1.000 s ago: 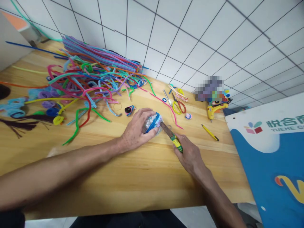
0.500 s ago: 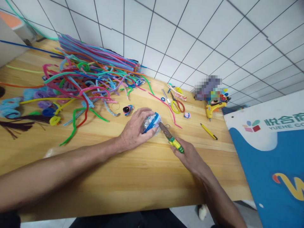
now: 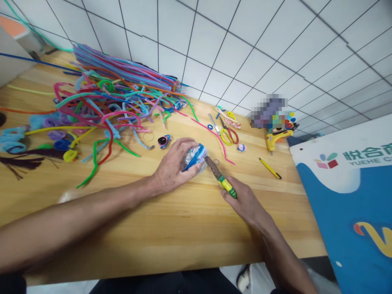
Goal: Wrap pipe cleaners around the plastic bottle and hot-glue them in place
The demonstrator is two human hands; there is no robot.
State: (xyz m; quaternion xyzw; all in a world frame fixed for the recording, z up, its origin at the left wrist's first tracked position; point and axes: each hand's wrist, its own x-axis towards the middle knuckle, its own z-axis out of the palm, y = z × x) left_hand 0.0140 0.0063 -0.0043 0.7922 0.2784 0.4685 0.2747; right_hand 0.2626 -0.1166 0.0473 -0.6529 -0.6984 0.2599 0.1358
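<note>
My left hand (image 3: 174,167) is closed around a rounded craft piece (image 3: 200,152) wrapped in blue and lilac pipe cleaner, with a clear, shiny part under my fingers. In my right hand (image 3: 245,200) is a pair of pliers (image 3: 219,172) with rusty brown jaws and yellow-green handles. The tips of the jaws meet the right side of the craft piece; whether they pinch it I cannot make out. A thin ring (image 3: 216,161) lies just beyond the jaws. Left of the piece sits a small pink and blue item with a black top (image 3: 163,141).
A heap of loose pipe cleaners (image 3: 101,110) and a straight bundle (image 3: 128,69) fill the back left. Scissors (image 3: 229,135), a yellow glue gun (image 3: 278,139) and a yellow utility knife (image 3: 270,168) lie to the right. A blue and white board (image 3: 346,212) borders the table's right side.
Both hands stay nearly where they were. The pliers' jaws have turned very slightly against the craft piece. My view has shifted a little.
</note>
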